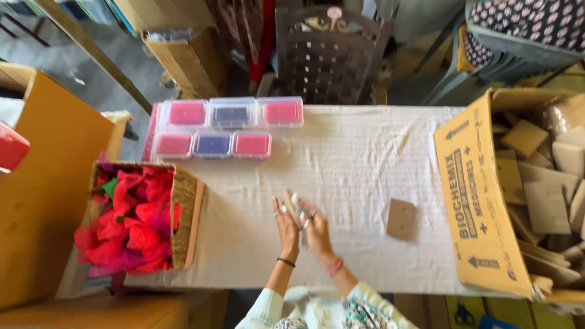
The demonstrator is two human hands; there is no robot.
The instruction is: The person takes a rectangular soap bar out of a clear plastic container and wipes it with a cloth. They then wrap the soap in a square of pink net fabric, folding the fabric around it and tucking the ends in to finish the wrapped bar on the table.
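My left hand (pixel 286 228) and my right hand (pixel 315 230) meet over the middle of a table covered with a white cloth (pixel 353 158). Together they hold a small flat brown cardboard piece (pixel 291 204) upright between the fingers, with something small and white at its top. A second flat brown cardboard piece (pixel 401 219) lies on the cloth to the right of my hands.
A woven basket (pixel 189 213) of red and pink fabric bundles stands at the table's left edge. Several clear plastic boxes (pixel 230 128) with pink and purple contents sit at the far left. An open carton (pixel 481 207) of brown cardboard pieces lies at the right. A dark chair (pixel 329 55) stands behind the table.
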